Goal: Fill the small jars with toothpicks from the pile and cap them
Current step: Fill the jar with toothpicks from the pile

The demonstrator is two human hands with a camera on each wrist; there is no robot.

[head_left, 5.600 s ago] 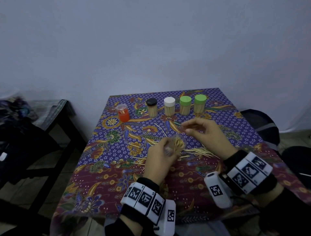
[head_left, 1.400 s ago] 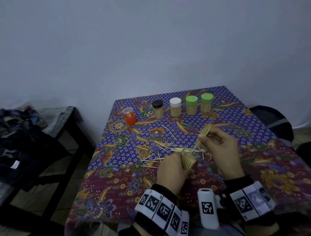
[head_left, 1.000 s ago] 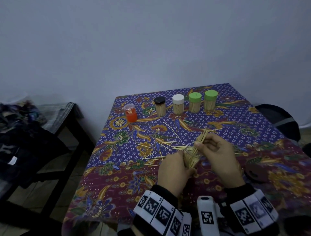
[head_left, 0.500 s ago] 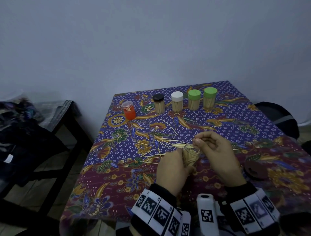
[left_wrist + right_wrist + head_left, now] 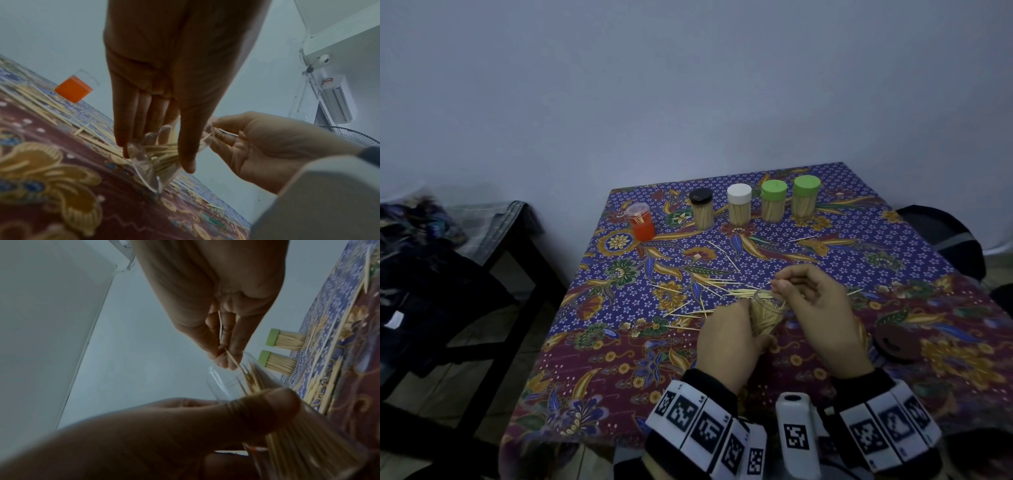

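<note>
My left hand (image 5: 736, 329) grips a clear open jar (image 5: 765, 313), tilted and nearly full of toothpicks, just above the patterned cloth. My right hand (image 5: 779, 285) is at the jar's mouth and pinches a single toothpick (image 5: 232, 360) between thumb and fingertips, its lower end among the ones inside. Loose toothpicks (image 5: 719, 291) lie scattered on the cloth just beyond both hands. In the left wrist view the jar (image 5: 148, 165) leans with its base edge close to the cloth. A dark round cap (image 5: 897, 341) lies on the cloth to the right of my right hand.
Along the table's far edge stand a black-capped jar (image 5: 701, 213), a white-capped jar (image 5: 739, 209) and two green-capped jars (image 5: 774, 205), all full. An orange jar (image 5: 640, 221) stands at their left. A dark bench with clothes (image 5: 431, 260) is left of the table.
The bundle of toothpicks that my right hand held above the jar has gone down into it. That hand now pinches one toothpick at the rim. My left hand kept hold of the jar.
</note>
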